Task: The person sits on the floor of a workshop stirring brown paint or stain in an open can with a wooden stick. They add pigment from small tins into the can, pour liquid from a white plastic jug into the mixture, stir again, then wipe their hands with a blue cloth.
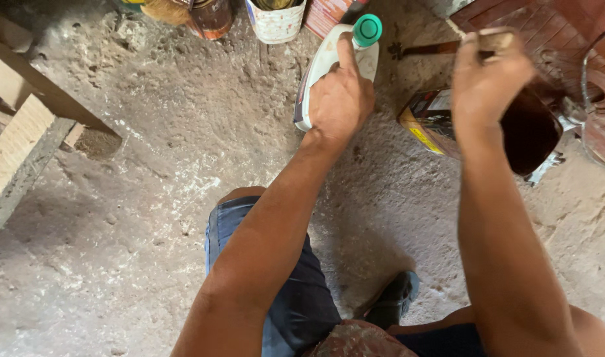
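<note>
My left hand [340, 98] grips a white plastic bottle [329, 59] with a green cap [367, 30], standing on the dusty concrete floor. My right hand [489, 76] is closed on a wooden-handled tool [441, 47], likely a brush, held over an open metal can [507, 129] filled with dark brown liquid. The can stands just right of the bottle. My knee in blue shorts and a dark sandal show below.
Several paint-stained cans and tubs [276, 20] line the top edge. A wooden bench or plank structure [21, 132] stands at the left. A red-brown grooved wooden piece [553, 26] and a clear round container [603, 99] lie at the right.
</note>
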